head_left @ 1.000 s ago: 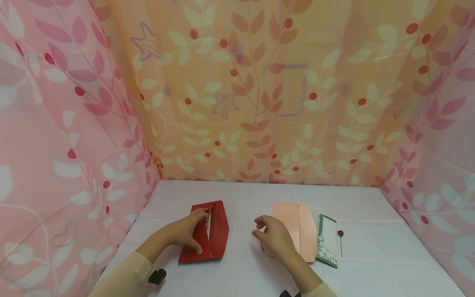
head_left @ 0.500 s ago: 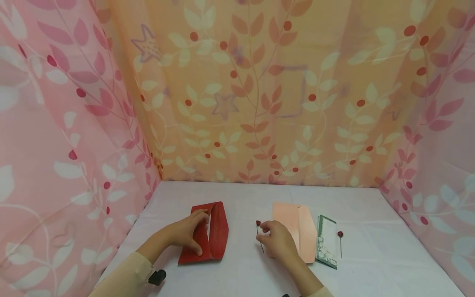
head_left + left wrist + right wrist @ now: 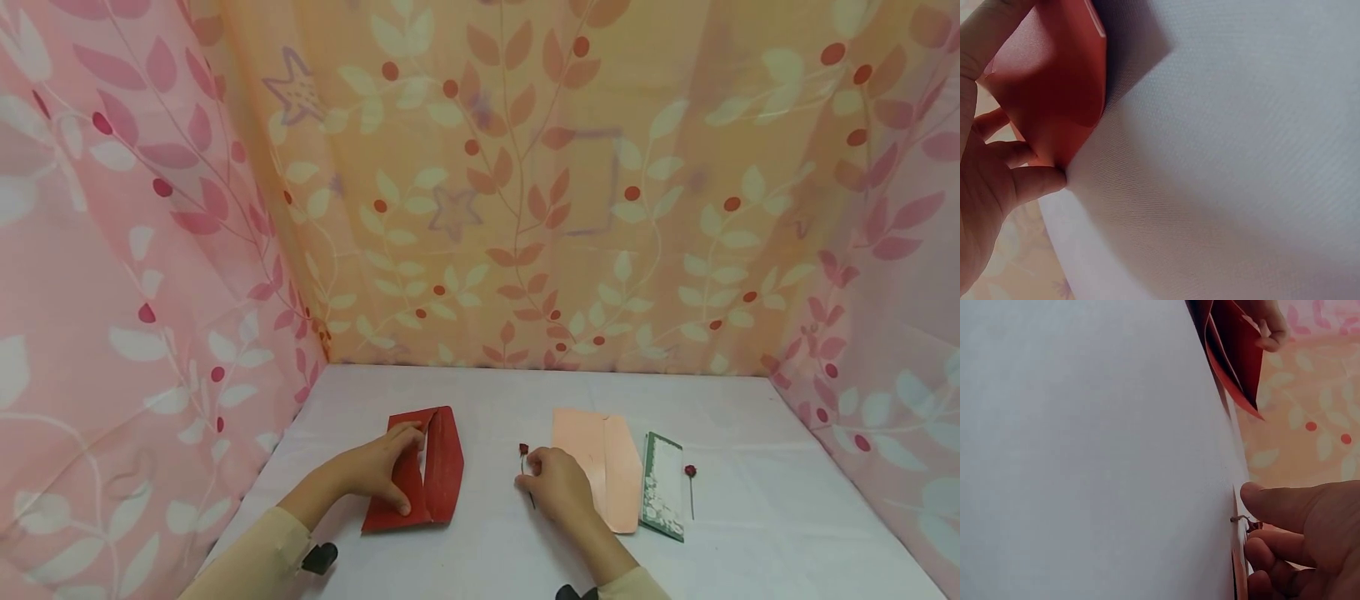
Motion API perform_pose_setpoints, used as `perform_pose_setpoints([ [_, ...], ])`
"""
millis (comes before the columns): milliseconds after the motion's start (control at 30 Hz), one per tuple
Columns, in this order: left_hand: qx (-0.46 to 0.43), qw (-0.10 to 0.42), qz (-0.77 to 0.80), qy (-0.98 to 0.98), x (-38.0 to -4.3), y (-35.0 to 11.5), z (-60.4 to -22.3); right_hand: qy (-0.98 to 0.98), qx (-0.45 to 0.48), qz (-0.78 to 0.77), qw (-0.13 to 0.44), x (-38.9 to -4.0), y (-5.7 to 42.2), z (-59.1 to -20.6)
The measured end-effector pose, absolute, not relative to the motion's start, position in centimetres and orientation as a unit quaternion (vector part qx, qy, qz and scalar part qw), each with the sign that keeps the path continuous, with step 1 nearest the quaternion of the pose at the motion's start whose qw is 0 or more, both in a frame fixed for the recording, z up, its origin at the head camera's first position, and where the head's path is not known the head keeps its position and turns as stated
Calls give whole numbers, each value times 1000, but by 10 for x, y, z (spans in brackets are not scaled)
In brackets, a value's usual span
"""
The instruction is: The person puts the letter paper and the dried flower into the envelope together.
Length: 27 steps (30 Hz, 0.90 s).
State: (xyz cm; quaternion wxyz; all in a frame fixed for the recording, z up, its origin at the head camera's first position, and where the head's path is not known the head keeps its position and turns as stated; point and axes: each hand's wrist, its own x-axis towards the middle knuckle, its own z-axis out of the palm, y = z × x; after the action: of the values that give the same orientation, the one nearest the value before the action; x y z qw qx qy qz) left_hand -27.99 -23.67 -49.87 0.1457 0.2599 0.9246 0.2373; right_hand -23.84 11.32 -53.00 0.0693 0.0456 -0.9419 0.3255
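Note:
My left hand (image 3: 378, 471) holds the red envelope (image 3: 444, 467), thumb toward its near edge and fingers at its far edge. The flap lies opened out to the right and the mouth gapes a little. In the left wrist view, fingertips touch the edge of the envelope (image 3: 1060, 81). My right hand (image 3: 558, 483) is at a small dark-red rose (image 3: 523, 448) with a thin stem. Thumb and bent fingers lie on either side of the stem. In the right wrist view the rose (image 3: 1255, 526) shows between them; whether they pinch it is unclear.
A peach envelope (image 3: 621, 475) lies under and right of my right hand, flap opened out. Right of it are a green-and-white floral card (image 3: 663, 487) and a second rose (image 3: 690, 472). Floral curtains (image 3: 510, 208) enclose the white table (image 3: 480, 392) at back and sides.
My right hand has shifted slightly right and uncovered the rose's head. Its thumb then moved back left over the stem. My left hand and the red envelope have stayed put.

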Motion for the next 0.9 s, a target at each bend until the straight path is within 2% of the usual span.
perform_pose_setpoints([
  [667,264,141,228,926,-280,-236,-503,-943,19,296,151,-236,107,-535],
  [900,258,146,231,927,-280,-236,-501,-940,20,302,160,-238,107,-538],
])
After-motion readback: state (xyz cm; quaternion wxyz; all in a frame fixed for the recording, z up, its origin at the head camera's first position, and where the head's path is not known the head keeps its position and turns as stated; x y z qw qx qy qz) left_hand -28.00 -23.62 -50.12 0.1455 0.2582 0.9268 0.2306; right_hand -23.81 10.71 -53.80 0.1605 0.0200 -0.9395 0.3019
